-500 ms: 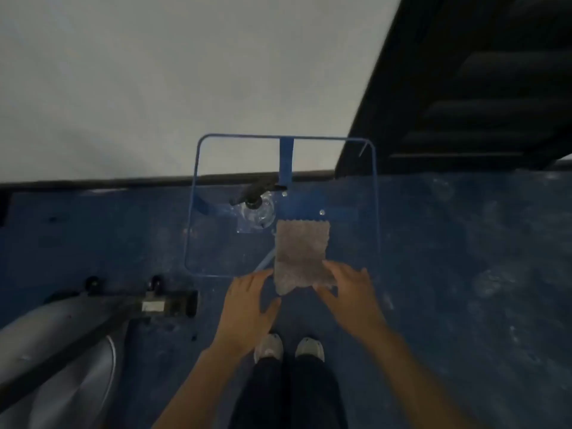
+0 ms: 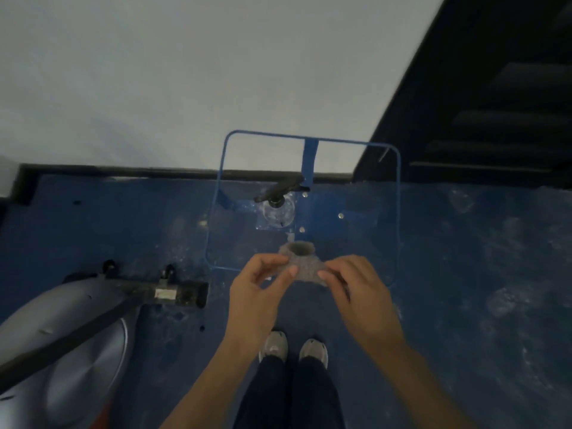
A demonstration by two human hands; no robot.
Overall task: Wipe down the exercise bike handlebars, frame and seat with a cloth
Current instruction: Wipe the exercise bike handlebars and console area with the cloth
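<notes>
A small grey cloth (image 2: 305, 263) is bunched up between both hands above the near edge of a clear table (image 2: 399, 212) with a blue rim. My left hand (image 2: 260, 292) pinches its left side with thumb and fingers. Its right side is pinched by my right hand (image 2: 359, 289). The top of the cloth curls into a loop. The exercise bike's grey flywheel housing (image 2: 62, 351) and its black base bar (image 2: 173, 292) fill the lower left; handlebars and seat are out of view.
A clear spray bottle with a black trigger head (image 2: 278, 196) stands on the table just beyond the cloth. Blue floor (image 2: 479, 289) stretches to the right. A white wall is ahead and dark stairs (image 2: 510, 88) rise at the upper right. My shoes (image 2: 294, 351) are below.
The cloth lay flat on the table with both hands at its near edge. Now both hands have lifted and gathered it into a bunch.
</notes>
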